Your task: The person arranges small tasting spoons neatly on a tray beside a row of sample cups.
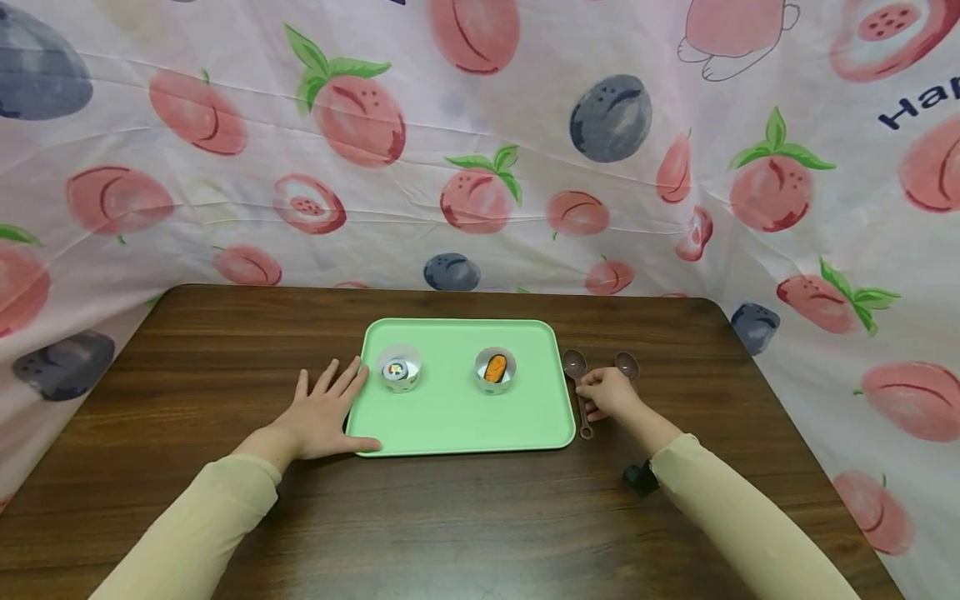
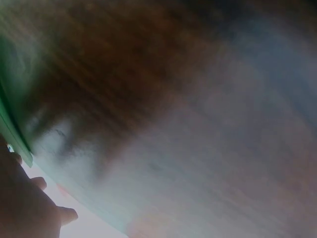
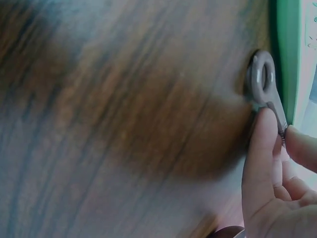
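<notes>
My left hand [image 1: 322, 417] lies with fingers spread at the left edge of a light green tray [image 1: 450, 425], its thumb along the near left corner. At the tray's right side, my right hand [image 1: 611, 393] pinches the handle of a brown measuring spoon [image 1: 574, 363] between thumb and fingers. In the right wrist view the ring end of that spoon's handle [image 3: 270, 82] sticks out past the fingertips, beside the tray's edge. A second brown spoon [image 1: 627, 364] lies just beyond the right hand, its handle hidden by the hand.
Two small paper cups stand on the tray: the left cup [image 1: 400, 383] holds a sushi-roll-like piece [image 1: 394, 369], the right cup [image 1: 495, 389] an orange-topped piece [image 1: 496, 368]. The brown wooden table [image 1: 465, 525] meets a fruit-print cloth [image 1: 525, 242] at the back.
</notes>
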